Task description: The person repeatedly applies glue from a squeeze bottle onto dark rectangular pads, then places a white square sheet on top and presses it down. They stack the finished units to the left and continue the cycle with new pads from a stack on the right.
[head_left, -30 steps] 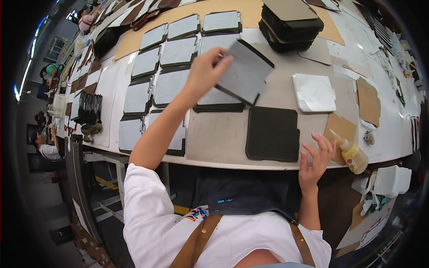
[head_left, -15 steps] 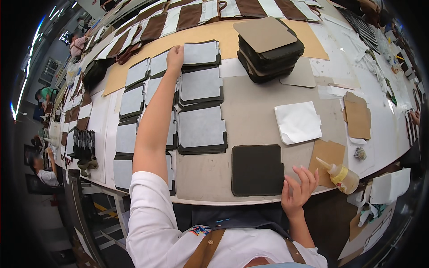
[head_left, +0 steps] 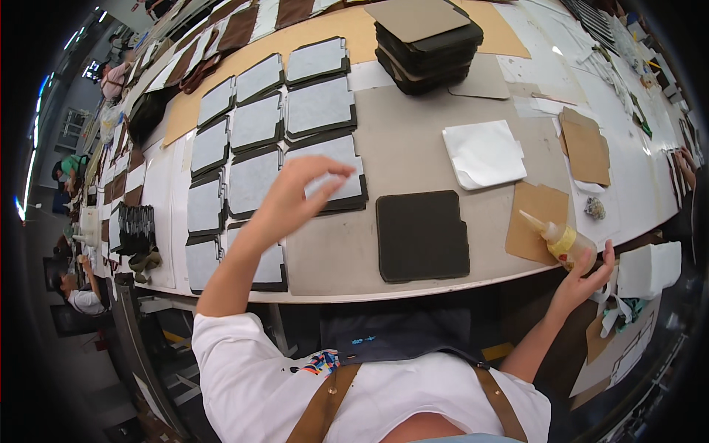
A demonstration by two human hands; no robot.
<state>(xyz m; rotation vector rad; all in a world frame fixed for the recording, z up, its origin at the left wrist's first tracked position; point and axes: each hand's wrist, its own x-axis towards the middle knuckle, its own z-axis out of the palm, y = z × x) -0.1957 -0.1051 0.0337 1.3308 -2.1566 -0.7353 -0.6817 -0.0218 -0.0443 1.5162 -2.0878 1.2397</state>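
Observation:
My left hand point(head_left: 295, 193) hovers empty, fingers apart, above the grey-faced dark panels point(head_left: 255, 122) laid in rows on the table. It is just over the nearest right panel point(head_left: 341, 177). A bare dark square panel point(head_left: 422, 235) lies in front of me. My right hand point(head_left: 585, 279) is at the table's near edge, its fingers touching the base of a yellowish glue bottle point(head_left: 555, 238) that lies on a brown card point(head_left: 545, 215).
A stack of dark panels point(head_left: 425, 44) topped with a tan sheet stands at the back. A white folded cloth point(head_left: 484, 153) and brown card pieces point(head_left: 587, 148) lie to the right. A black rack point(head_left: 134, 229) is at the far left. Other people work along the left edge.
My left hand has let go of the grey panel it set at the far row and has drawn back toward me. The right hand has shifted to the glue bottle.

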